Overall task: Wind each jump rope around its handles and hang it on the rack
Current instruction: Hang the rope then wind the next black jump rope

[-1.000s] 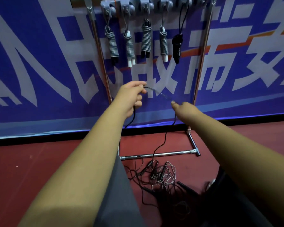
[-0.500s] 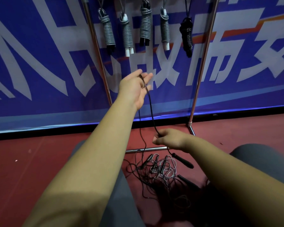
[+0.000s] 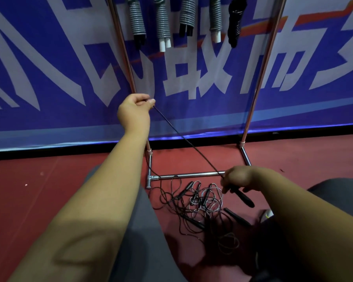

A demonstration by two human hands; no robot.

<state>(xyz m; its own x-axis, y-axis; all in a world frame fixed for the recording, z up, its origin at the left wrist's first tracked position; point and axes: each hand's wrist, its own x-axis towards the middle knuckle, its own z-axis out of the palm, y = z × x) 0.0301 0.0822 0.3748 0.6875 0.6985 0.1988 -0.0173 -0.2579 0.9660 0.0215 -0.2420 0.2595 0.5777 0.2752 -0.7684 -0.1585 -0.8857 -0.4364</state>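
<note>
Your left hand (image 3: 134, 112) pinches a black rope (image 3: 188, 141), taut down to your right hand (image 3: 239, 177), which grips its handle (image 3: 243, 197) over the tangle of ropes (image 3: 200, 202) beside the rack (image 3: 192, 175); open red floor (image 3: 49, 190) lies left.

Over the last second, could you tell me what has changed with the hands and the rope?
The right hand slid down the cord towards the floor and now grips a black handle. The left hand stayed up, pinching the cord, now taut. The wound ropes and floor tangle are unchanged.
</note>
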